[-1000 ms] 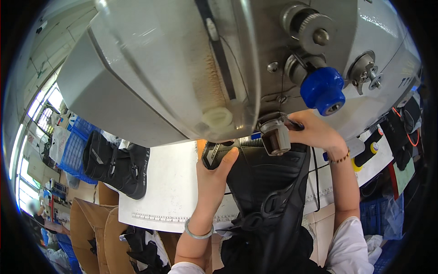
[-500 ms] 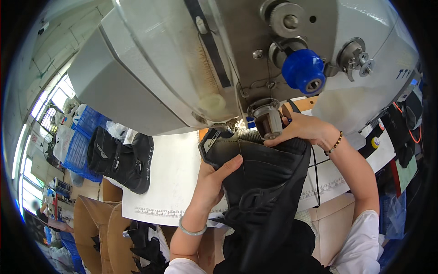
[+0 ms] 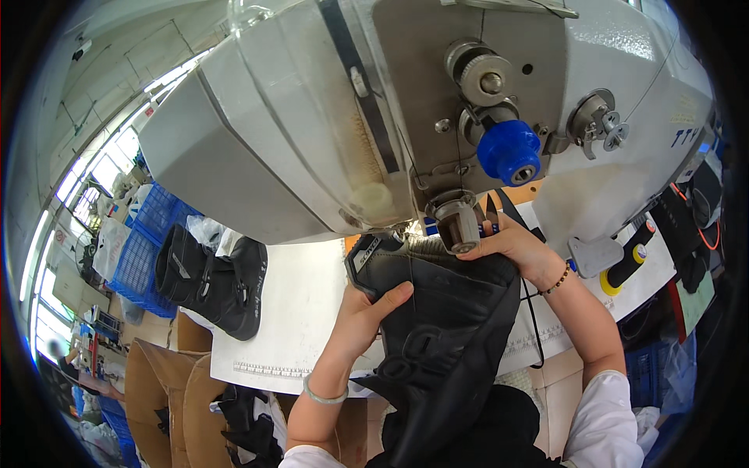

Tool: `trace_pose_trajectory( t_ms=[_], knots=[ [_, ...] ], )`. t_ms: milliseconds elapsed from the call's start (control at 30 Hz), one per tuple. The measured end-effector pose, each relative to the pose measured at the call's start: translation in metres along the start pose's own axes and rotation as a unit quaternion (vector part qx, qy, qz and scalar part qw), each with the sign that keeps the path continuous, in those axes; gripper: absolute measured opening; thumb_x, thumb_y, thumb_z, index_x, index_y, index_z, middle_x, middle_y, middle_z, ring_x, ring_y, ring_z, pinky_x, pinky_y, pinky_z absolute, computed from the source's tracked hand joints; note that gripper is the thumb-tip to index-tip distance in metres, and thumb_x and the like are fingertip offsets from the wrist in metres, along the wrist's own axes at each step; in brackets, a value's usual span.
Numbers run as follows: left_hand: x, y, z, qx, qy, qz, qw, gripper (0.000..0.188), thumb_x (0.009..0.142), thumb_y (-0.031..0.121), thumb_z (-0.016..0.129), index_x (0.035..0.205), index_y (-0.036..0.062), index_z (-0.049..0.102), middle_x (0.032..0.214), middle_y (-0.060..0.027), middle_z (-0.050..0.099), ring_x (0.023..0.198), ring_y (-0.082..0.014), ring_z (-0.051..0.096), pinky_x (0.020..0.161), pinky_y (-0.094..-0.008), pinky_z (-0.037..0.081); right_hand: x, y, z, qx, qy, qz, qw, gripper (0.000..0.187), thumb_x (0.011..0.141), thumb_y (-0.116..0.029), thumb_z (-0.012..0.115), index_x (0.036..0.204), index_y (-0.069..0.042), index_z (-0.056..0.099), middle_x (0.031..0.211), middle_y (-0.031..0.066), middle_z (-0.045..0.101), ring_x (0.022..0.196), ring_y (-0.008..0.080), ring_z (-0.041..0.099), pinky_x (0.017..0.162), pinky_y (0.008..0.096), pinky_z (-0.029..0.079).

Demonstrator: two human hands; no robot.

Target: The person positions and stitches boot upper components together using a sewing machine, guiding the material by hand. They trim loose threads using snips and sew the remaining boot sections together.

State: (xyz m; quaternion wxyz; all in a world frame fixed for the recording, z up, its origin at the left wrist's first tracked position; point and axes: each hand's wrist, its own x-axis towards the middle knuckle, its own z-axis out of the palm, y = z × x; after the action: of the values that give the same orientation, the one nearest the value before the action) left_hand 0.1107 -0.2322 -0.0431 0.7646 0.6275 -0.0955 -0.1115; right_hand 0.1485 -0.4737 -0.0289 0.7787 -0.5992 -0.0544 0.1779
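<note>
Left hand (image 3: pixel 363 318) grasping, thumb laid flat on top and fingers tucked beneath, the person holds a black boot upper (image 3: pixel 452 292) by its stiff-looking corner, just below the machine head, while the rest slumps toward the lap. The right hand (image 3: pixel 516 248) is curled round what look like snips (image 3: pixel 491 207), dark pointed blades upward, its thumb by the upper's far edge. From where I stand the piece seems light for its bulk, supple and floppy, hardly fragile; its smooth, leathery face might slide a little, so the firm corner and the doubled edge look like the surest holds. Soft folds crease its middle, ribbing lines the top edge, and molded loops stand out lower down. A fine dark thread (image 3: pixel 413 285) hangs across it. Above looms the sewing machine (image 3: pixel 257 148), glossy grey casing and bare metal, with a ridged blue knob (image 3: pixel 507 152). Smooth white table (image 3: pixel 296 335) spreads underneath; leftward stands a matte black boot (image 3: pixel 214 285), near blue lattice crates (image 3: pixel 144 269) and creased brown cardboard (image 3: pixel 152 390).
</note>
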Motion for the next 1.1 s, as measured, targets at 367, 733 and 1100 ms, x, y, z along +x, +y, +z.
trace_pose_trajectory(
  t_ms=[367,733,1100],
  knots=[
    [-0.003,-0.009,0.015,-0.016,0.064,0.016,0.998,0.023,0.087,0.008,0.065,0.108,0.0000,0.060,0.099,-0.0013,0.062,0.091,-0.0085,0.056,0.082,-0.0232,0.045,0.006,-0.002,-0.004,-0.009,0.013,0.009,1.000,0.031,0.066,-0.010,0.083,0.089,-0.003,0.062,0.075,-0.0074,0.051,0.066,-0.0008,0.048,0.062,0.0152,0.037],
    [-0.004,-0.007,0.028,0.003,0.086,0.075,0.993,0.017,0.088,0.008,0.063,0.102,-0.0004,0.063,0.093,0.0003,0.062,0.085,-0.0066,0.054,0.077,-0.0216,0.044,0.019,0.009,-0.014,0.021,0.023,0.019,0.999,0.029,0.063,-0.007,0.083,0.085,-0.003,0.063,0.075,-0.0071,0.054,0.065,-0.0013,0.049,0.063,0.0130,0.036],
    [-0.003,-0.002,0.025,-0.038,0.080,0.045,0.995,0.020,0.088,0.007,0.062,0.106,-0.0006,0.063,0.097,-0.0004,0.063,0.089,-0.0072,0.055,0.081,-0.0220,0.044,0.018,0.002,-0.007,0.030,0.042,0.015,0.999,0.025,0.064,-0.006,0.081,0.082,-0.004,0.064,0.073,-0.0061,0.056,0.066,0.0002,0.050,0.063,0.0144,0.036]
  ],
)
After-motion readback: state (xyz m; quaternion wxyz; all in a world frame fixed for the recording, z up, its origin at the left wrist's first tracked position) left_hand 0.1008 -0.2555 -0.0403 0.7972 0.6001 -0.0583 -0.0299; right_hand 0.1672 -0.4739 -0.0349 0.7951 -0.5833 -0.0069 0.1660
